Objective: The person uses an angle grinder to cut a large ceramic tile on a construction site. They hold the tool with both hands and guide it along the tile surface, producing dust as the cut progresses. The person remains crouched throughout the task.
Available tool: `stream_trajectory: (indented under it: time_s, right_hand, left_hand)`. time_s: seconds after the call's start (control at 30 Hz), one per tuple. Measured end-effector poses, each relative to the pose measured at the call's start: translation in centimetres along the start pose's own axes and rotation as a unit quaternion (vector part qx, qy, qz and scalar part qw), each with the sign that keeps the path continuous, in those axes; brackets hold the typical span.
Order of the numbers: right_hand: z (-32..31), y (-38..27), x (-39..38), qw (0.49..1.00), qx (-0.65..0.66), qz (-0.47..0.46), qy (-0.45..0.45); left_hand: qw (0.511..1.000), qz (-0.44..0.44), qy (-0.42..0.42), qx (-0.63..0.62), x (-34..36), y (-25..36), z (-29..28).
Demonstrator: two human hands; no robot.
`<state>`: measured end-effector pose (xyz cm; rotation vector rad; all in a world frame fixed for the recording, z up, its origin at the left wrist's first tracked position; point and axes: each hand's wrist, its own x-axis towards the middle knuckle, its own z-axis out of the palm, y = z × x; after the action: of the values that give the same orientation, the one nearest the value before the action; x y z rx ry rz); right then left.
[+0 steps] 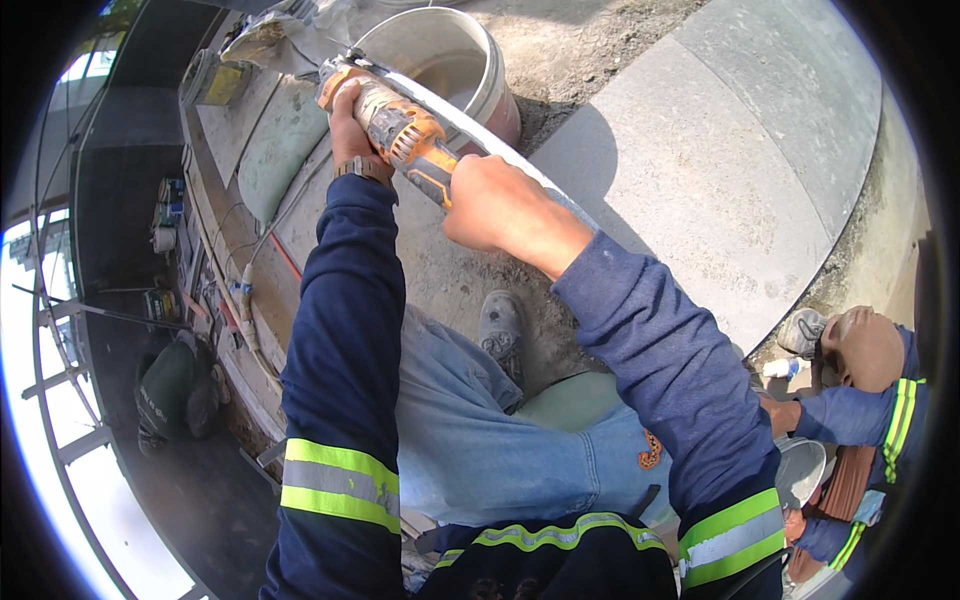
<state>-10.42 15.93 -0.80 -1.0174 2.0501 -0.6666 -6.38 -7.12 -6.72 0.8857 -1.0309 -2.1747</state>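
I grip a dusty orange and black power tool [398, 130] with both hands, up near the top middle of the view. My left hand [348, 130] is closed round its front body, and my right hand [492, 205] round the rear handle. A long, narrow pale strip [535, 175] runs diagonally just beyond the tool; I cannot tell whether they touch. A white bucket [480, 65] stands behind the tool, partly hidden by it.
Large grey slabs [750, 130] lie at the right. Two co-workers [860, 400] are at the right edge; another person [175, 395] crouches at the left. A pale green sheet [285, 150], boards, cables [245, 290] and a dusty bag [260, 40] lie left and behind.
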Motion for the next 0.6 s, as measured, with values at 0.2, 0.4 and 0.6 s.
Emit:
stream_trajectory:
  time_s: [0.2, 0.4, 0.6]
  right_hand:
    - [0.5, 0.5, 0.0, 0.999, 0.022, -0.024, 0.039]
    - [0.2, 0.3, -0.5, 0.999, 0.031, -0.02, 0.03]
    - [0.2, 0.3, -0.7, 0.999, 0.031, -0.024, 0.031]
  left_hand:
    - [1.0, 0.013, 0.001, -0.003, -0.5, -0.2, 0.7]
    - [1.0, 0.008, -0.005, -0.002, -0.8, 0.1, 0.7]
    - [1.0, 0.01, -0.007, -0.008, -0.9, 0.1, 0.5]
